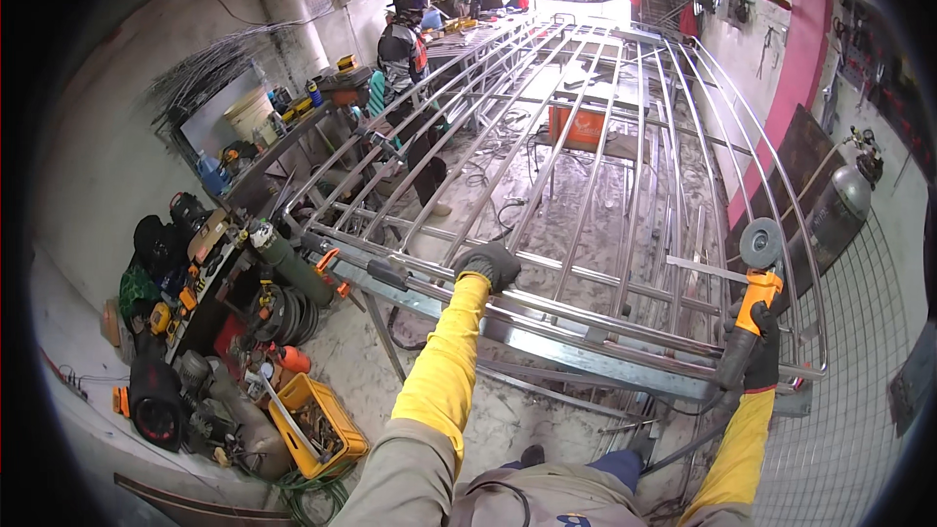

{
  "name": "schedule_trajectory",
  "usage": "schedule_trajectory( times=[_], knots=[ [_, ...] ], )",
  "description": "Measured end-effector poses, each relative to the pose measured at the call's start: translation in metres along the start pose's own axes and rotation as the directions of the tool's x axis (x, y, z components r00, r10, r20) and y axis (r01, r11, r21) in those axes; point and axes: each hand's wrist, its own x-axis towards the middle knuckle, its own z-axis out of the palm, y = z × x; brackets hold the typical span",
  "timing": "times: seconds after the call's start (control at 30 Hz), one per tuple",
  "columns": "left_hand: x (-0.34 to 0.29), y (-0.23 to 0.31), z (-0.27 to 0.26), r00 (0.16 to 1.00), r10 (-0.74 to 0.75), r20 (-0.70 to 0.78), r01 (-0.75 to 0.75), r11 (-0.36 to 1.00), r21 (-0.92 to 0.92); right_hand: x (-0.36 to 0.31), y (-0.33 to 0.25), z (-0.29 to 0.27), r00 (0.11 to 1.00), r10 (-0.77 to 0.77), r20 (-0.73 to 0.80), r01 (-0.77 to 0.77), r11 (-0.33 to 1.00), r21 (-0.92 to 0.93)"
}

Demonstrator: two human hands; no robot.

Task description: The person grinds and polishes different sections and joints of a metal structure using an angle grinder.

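Observation:
In front of me lies a large frame of shiny metal tubes, resting on a grey steel beam. My left hand, in a dark glove, is closed over the tubes of its near edge. At the near right corner my right hand, also gloved, grips an orange and black angle grinder. The grinder's round disc points up and away, beside the frame's right-hand tubes. I cannot tell whether the disc is spinning. Yellow sleeves cover both my forearms.
A person in a dark cap stands at the frame's far left. An orange clamp sits at the near left corner. A yellow crate and tools crowd the left floor. Gas cylinders stand left and right.

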Motion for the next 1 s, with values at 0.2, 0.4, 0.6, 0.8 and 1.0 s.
schedule_trajectory(
  times=[0.2,0.4,0.6,0.8,1.0],
  knots=[
    [-0.020,0.044,-0.032,0.970,-0.229,0.087,0.243,0.943,-0.227,-0.008,-0.008,0.002,0.996,-0.047,-0.082,0.048,0.999,0.004],
    [-0.033,0.029,-0.031,0.961,-0.275,0.031,0.274,0.928,-0.253,-0.003,0.003,0.005,0.999,-0.051,0.014,0.051,0.999,0.013],
    [-0.053,0.050,-0.058,0.966,-0.257,0.019,0.248,0.910,-0.331,-0.003,-0.008,0.001,0.997,-0.069,0.042,0.071,0.996,-0.059],
    [-0.049,0.058,-0.065,0.982,-0.189,0.032,0.190,0.937,-0.292,0.002,0.004,-0.031,0.997,-0.057,0.059,0.062,0.995,-0.084],
    [-0.037,0.037,-0.041,0.982,-0.185,0.027,0.185,0.944,-0.274,0.000,0.008,-0.018,0.996,-0.088,0.020,0.089,0.996,-0.020]
  ],
)
